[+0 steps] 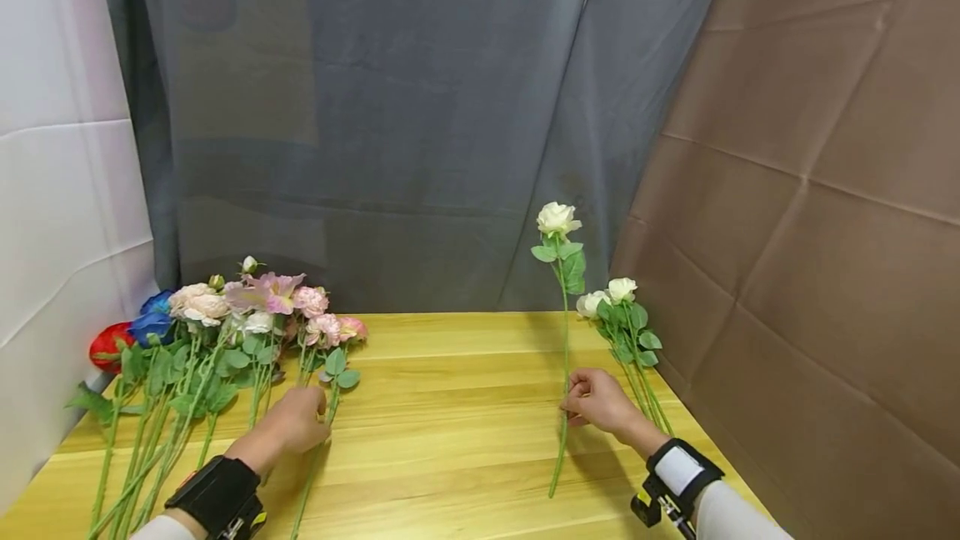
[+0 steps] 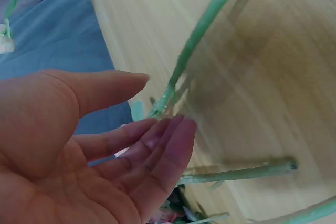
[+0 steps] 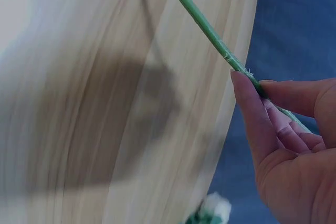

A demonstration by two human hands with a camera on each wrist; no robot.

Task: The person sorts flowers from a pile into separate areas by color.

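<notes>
My right hand [image 1: 602,401] pinches the green stem of a white rose [image 1: 558,220] between thumb and fingertips. The rose stands nearly upright above the table, its bloom on top and leaves just below. In the right wrist view the pinched stem [image 3: 210,34] runs up and left from the fingertips. On the other side, my left hand [image 1: 296,421] is over the stems at the right edge of a flower pile. Its thumb and fingers are apart in the left wrist view, with a green flower stem [image 2: 199,32] just beyond the fingertips. A pink flower [image 1: 352,328] lies at that pile's edge.
The pile at left holds blue roses [image 1: 152,327], a red flower [image 1: 110,346], peach blooms [image 1: 201,305] and a pink lily [image 1: 272,293]. Two white roses [image 1: 622,290] lie at right on the wooden table [image 1: 442,423]. Grey cloth [image 1: 420,123] hangs behind; brown cloth [image 1: 817,215] stands right.
</notes>
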